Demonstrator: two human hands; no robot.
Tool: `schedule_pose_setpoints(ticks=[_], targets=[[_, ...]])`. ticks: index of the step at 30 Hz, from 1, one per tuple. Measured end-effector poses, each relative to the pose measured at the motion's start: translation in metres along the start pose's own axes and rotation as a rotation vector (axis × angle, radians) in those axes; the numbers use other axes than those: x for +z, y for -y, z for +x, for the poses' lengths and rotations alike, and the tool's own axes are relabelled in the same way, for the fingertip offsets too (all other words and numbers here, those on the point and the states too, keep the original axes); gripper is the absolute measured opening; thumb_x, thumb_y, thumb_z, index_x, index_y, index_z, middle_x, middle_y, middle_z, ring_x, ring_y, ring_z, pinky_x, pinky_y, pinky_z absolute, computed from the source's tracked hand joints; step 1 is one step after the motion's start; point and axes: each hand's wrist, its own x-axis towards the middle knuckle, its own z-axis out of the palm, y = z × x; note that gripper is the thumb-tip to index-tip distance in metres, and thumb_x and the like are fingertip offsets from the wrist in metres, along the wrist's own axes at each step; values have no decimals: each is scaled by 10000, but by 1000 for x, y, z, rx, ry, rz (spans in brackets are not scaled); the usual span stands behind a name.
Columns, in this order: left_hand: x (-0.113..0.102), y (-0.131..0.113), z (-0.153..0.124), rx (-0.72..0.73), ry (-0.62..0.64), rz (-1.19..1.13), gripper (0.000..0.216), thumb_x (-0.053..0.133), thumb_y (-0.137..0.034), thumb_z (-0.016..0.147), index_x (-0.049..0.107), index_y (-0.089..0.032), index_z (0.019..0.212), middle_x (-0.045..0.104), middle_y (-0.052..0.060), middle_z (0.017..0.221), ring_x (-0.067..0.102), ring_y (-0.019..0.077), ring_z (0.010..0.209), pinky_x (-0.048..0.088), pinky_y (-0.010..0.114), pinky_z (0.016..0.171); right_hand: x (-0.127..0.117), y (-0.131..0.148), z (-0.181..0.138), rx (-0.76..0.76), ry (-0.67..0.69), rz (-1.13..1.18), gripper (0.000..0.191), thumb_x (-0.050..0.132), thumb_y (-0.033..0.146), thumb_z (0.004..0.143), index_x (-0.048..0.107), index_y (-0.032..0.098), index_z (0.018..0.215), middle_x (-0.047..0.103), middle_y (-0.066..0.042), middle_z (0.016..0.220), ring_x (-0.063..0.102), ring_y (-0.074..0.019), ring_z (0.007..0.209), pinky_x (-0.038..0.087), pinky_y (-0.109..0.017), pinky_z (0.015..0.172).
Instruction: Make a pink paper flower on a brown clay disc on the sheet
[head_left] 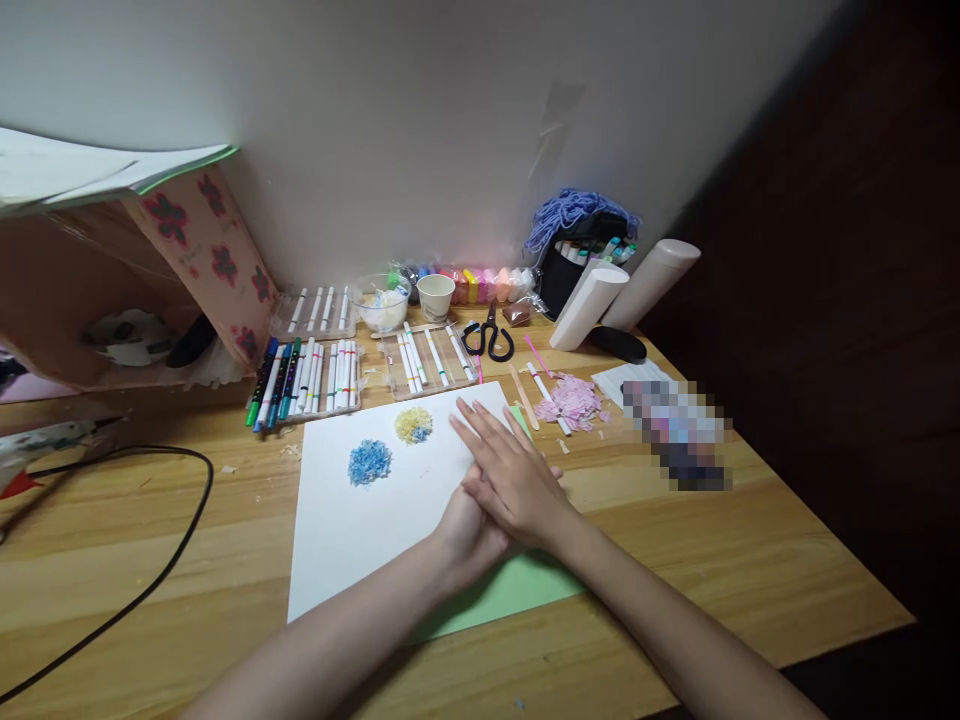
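My right hand (510,470) lies palm down with its fingers stretched out, resting on top of my left hand (465,535). Both sit on the right side of a white sheet of paper (352,520), which lies over a green sheet (517,590). The left hand's fingers are hidden under the right hand. On the white sheet, left of my hands, lie a small blue pile of shavings (369,462) and a yellow-and-blue pile (413,425). Nothing shows in either hand.
Trays of markers (307,378) and white sticks (431,358), black scissors (488,335), a paper cup (436,296), a bowl (382,302), pink shavings (571,402) and two white cylinders (589,302) stand behind. A black cable (169,560) loops at left. A cardboard box (97,290) stands far left.
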Motion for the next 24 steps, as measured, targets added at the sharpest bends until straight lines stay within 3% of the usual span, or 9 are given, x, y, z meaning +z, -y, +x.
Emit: schedule_pose_setpoints(ticks=[3, 6, 10, 12, 14, 17, 20, 22, 24], targets=[[-14, -13, 1, -132, -14, -292, 445, 303, -377, 981, 569, -116, 1225, 654, 126, 1150, 615, 183, 1100, 482, 268, 927, 1, -9, 0, 81, -46, -25, 630, 403, 405, 940, 185, 188, 1490, 289, -129, 1536, 232, -261, 1431, 179, -543, 1154], [-23, -22, 1, -228, -113, -399, 496, 235, -339, 1000, 556, 4, 1159, 648, 189, 1073, 657, 163, 960, 497, 228, 866, -5, -13, -2, 131, -119, 103, 487, 467, 381, 919, 413, 192, 1364, 430, -147, 1440, 393, -272, 1332, 333, -506, 1077], [-27, -31, -6, -190, -182, -444, 585, 178, -420, 996, 593, -8, 1008, 645, 157, 924, 659, 169, 884, 501, 252, 858, -18, -19, -6, -19, 69, 290, 347, 638, 424, 823, 617, 215, 1099, 642, -94, 1067, 587, -227, 977, 486, -368, 829], [-28, -36, -11, -178, -140, -382, 620, 172, -462, 986, 610, -25, 940, 647, 155, 881, 654, 184, 854, 501, 284, 862, -20, -21, -6, -52, 136, 323, 321, 661, 405, 812, 631, 211, 1065, 650, -73, 971, 582, -205, 899, 480, -335, 778], [-29, -41, -15, -171, -51, -302, 641, 184, -507, 972, 619, -38, 925, 657, 172, 921, 647, 202, 861, 489, 320, 888, -18, -20, -5, 5, 105, 362, 231, 654, 359, 828, 636, 203, 997, 648, -63, 930, 576, -192, 879, 473, -320, 762], [-30, -49, -19, -173, 70, -223, 662, 247, -584, 937, 618, -39, 995, 650, 197, 1049, 628, 237, 980, 427, 366, 995, -13, -16, -5, 112, 32, 466, 112, 635, 291, 846, 626, 202, 913, 641, -44, 871, 588, -167, 816, 480, -293, 713], [-33, -57, -28, -221, 78, -103, 718, 281, -640, 903, 580, -31, 1136, 622, 212, 1155, 574, 273, 1137, 354, 403, 1078, -9, -17, -6, 211, -44, 615, 125, 614, 258, 856, 635, 220, 973, 658, -40, 908, 617, -151, 812, 506, -285, 729], [-37, -59, -40, -193, 13, 127, 674, 340, -626, 894, 535, -87, 1249, 594, 190, 1240, 529, 286, 1211, 335, 435, 1093, -6, -21, -6, 307, -105, 719, 219, 609, 271, 860, 631, 244, 1077, 678, -43, 972, 640, -158, 877, 518, -307, 802], [-44, -58, -55, -43, -26, 570, 527, 521, -498, 872, 531, -178, 1291, 529, 144, 1352, 468, 290, 1276, 290, 437, 1122, -2, -27, -6, 412, -143, 808, 278, 593, 294, 870, 619, 258, 1144, 684, -51, 1031, 650, -170, 945, 522, -331, 852]])
